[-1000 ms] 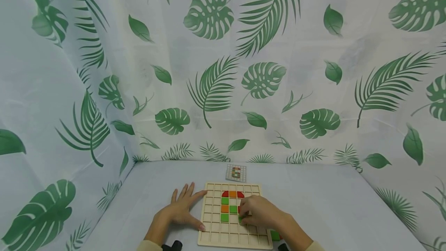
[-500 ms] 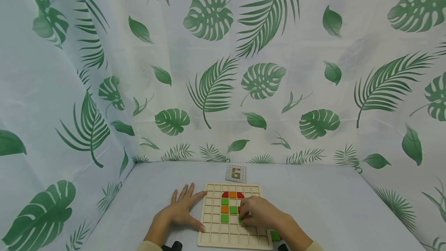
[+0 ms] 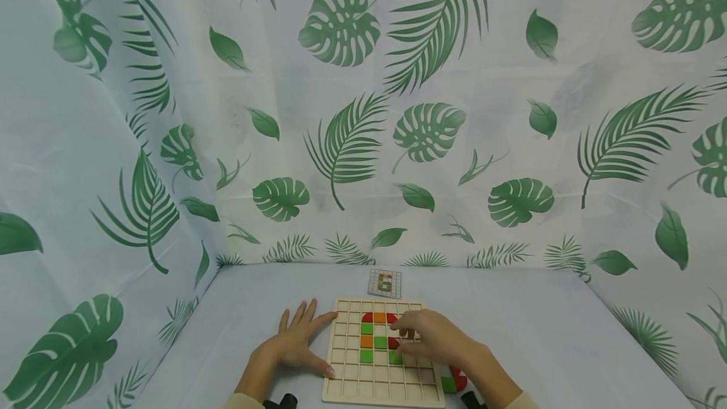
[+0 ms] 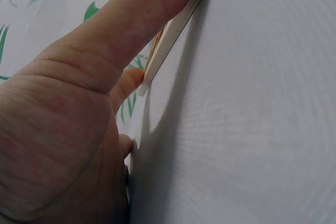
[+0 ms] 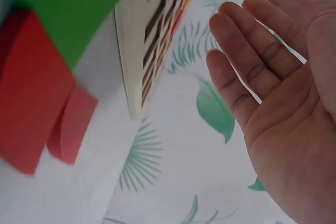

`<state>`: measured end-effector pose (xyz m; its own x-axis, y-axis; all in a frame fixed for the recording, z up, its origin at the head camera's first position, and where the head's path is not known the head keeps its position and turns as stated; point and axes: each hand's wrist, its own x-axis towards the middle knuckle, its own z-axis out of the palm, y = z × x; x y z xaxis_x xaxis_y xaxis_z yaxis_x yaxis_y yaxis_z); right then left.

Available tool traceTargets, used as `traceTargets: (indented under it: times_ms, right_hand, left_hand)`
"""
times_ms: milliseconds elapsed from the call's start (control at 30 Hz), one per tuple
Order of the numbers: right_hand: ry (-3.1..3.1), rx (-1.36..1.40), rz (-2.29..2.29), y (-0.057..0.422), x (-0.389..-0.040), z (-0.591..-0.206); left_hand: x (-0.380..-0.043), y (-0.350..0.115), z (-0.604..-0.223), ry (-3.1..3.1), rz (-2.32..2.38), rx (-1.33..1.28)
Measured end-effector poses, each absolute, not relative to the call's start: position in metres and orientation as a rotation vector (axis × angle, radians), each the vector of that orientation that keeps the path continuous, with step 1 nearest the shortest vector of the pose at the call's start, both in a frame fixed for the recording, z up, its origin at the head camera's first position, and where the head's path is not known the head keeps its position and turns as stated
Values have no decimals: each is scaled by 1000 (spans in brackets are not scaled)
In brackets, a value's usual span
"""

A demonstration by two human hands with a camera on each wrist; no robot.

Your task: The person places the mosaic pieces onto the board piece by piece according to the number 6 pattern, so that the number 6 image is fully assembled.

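Observation:
A wooden grid board (image 3: 341, 390) lies on the table with red, orange and green pieces set in its squares. My left hand (image 3: 292, 341) is spread at its left edge, thumb and index fingertip touching the rim. Above the board's right half hovers my right hand (image 3: 436, 336), fingers loosely extended and holding nothing; the right wrist view shows its bare palm (image 5: 294, 145). Just left of its thumb sit a red piece (image 3: 393, 343) and, below that, a green square (image 3: 395, 357). At the top, an orange square (image 3: 379, 317) lies between two red rounded pieces.
Behind the board lies a small card (image 3: 385, 283) printed with a coloured figure on a grid. Loose green (image 5: 79, 14) and red blocks (image 5: 31, 93) lie beside the board's right edge, partly behind my right forearm. A leaf-patterned curtain (image 3: 363, 81) encloses the table.
My right hand has opened its fingers and lifted slightly up and right, uncovering the red piece and the green square below it. The left hand stays in place.

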<state>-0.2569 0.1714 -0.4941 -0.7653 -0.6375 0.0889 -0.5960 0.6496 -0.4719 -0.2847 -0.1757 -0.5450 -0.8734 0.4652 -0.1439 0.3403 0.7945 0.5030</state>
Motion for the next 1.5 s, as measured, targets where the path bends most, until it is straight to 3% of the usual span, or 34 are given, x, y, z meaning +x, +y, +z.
traceTargets:
  times_ms: [433,1500]
  right_hand:
    - [2825,-831,-824,205,-257,-486]
    - [2794,-717,-846,251,-252,-489]
  left_hand:
    - [-284,-174,-544,2715,695,622]
    - [-284,-175,-543,2720,683,621]
